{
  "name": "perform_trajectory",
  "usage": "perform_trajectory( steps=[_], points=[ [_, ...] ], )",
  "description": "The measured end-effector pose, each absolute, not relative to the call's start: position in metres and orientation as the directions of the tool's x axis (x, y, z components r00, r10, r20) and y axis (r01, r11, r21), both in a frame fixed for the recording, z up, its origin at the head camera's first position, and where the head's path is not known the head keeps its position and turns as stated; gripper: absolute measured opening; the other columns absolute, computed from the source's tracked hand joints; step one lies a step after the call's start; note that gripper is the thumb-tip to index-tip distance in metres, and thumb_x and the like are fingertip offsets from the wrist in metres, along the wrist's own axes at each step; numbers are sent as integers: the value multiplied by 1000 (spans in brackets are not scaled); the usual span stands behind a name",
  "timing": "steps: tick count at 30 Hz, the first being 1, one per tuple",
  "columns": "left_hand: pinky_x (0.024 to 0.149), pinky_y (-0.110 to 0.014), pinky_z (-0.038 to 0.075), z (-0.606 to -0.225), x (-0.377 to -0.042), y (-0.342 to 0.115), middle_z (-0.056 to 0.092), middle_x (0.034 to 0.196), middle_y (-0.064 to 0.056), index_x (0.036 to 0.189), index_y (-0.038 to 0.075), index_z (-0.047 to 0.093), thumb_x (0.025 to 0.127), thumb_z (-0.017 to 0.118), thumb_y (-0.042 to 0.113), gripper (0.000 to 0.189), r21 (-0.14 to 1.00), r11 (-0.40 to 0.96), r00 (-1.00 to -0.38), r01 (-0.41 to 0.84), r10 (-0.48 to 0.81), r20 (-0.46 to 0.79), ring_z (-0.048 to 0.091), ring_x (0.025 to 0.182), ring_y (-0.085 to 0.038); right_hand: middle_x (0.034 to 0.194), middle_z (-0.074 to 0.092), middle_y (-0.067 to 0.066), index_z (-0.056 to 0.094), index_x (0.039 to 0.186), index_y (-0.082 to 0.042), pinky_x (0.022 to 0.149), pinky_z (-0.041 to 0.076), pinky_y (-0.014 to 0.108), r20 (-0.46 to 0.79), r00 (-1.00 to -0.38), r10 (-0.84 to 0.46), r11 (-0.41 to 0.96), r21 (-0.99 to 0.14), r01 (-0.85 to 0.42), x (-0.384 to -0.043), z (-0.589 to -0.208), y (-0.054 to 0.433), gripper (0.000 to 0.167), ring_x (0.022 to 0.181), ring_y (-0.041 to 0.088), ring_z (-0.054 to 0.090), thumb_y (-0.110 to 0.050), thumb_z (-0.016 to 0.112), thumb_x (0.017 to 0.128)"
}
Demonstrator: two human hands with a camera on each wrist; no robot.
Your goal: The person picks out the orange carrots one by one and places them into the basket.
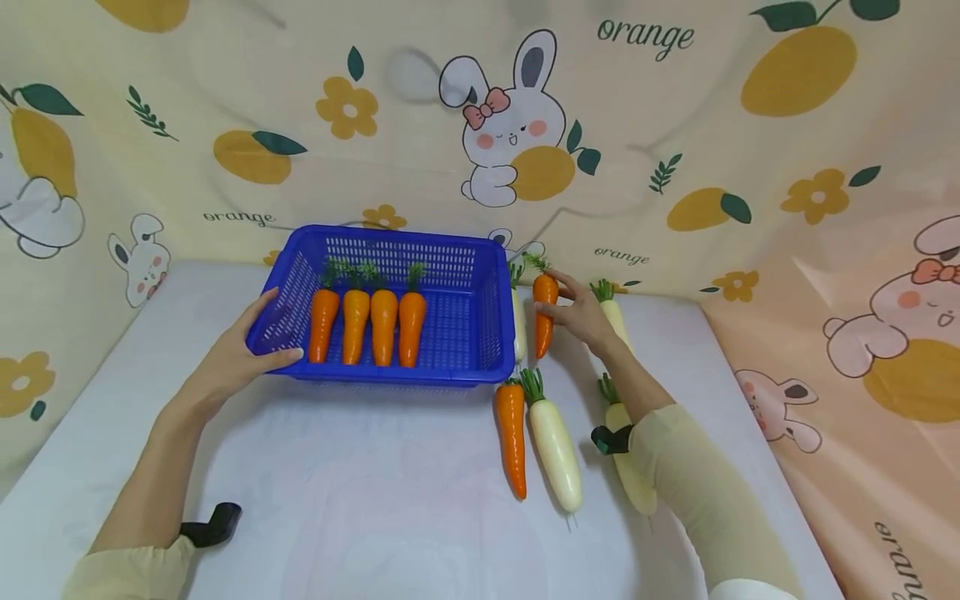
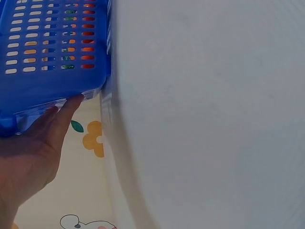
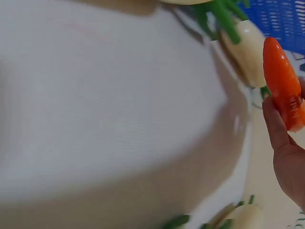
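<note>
My right hand [image 1: 583, 318] holds an orange carrot [image 1: 545, 292] with a green leafy top, just right of the blue plastic basket [image 1: 390, 374]. In the right wrist view, fingers and thumb close about the wide end of this carrot [image 3: 282, 78], its tip pointing away from the palm. On the left, my left hand [image 1: 228, 358] grips the basket's near left corner, thumb along the front rim and fingers at the outer side. The left wrist view shows that hand [image 2: 40, 148] under the basket's rim [image 2: 52, 90]. Several carrots [image 1: 384, 321] lie side by side inside the basket's left half.
Right of the basket, another carrot [image 1: 512, 437] lies beside a white radish [image 1: 553, 454]. A second radish [image 1: 633, 471] lies partly under my right forearm, with another [image 1: 615, 317] behind it. One more radish [image 1: 519, 325] lies against the basket's right side. A printed cloth [image 1: 337, 175] hangs behind the white table [image 1: 337, 500].
</note>
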State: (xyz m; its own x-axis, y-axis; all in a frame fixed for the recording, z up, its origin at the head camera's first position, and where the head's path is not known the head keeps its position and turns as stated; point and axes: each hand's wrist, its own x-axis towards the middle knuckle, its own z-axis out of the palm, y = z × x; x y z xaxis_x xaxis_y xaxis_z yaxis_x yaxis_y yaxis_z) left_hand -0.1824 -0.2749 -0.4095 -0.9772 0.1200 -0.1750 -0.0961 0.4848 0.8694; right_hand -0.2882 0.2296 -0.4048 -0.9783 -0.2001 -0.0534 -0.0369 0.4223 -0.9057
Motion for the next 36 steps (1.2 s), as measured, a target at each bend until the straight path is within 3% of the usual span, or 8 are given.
perform_trajectory(
  steps=[4, 11, 20, 36],
  points=[
    [108, -77, 9, -412, -182, -274, -5, 165, -19, 159, 36, -5, 89, 72, 45, 105, 865, 491, -978, -101, 110, -177, -1, 147, -51, 145, 44, 31, 34, 156, -12, 83, 59, 32, -64, -977, -201, 405, -914, -23, -281, -383, 223, 72, 119, 42, 58, -12, 70, 93],
    [108, -77, 7, -412, -182, -275, -7, 165, -19, 159, 37, -6, 90, 73, 41, 104, 870, 483, -977, -101, 114, -177, -3, 147, -52, 139, 54, 21, 38, 155, -26, 81, 60, 32, -62, -975, -212, 394, -919, -27, -290, -387, 221, 72, 113, 30, 62, -22, 73, 92],
    [109, -77, 6, -411, -182, -275, -6, 166, -17, 159, 37, -4, 89, 73, 42, 104, 878, 468, -978, -98, 117, -172, -3, 148, -50, 137, 56, 17, 39, 153, -36, 74, 61, 35, -3, -973, -232, 389, -917, -90, -287, -368, 204, 70, 110, 33, 66, -28, 73, 92],
    [109, -77, 5, -409, -182, -274, -7, 165, -17, 159, 38, -5, 89, 73, 42, 104, 876, 471, -978, -100, 115, -173, -4, 148, -50, 139, 53, 15, 40, 153, -28, 82, 60, 38, -19, -935, -355, 432, -890, -146, -289, -353, 142, 70, 112, 29, 62, -28, 73, 92]
  ],
)
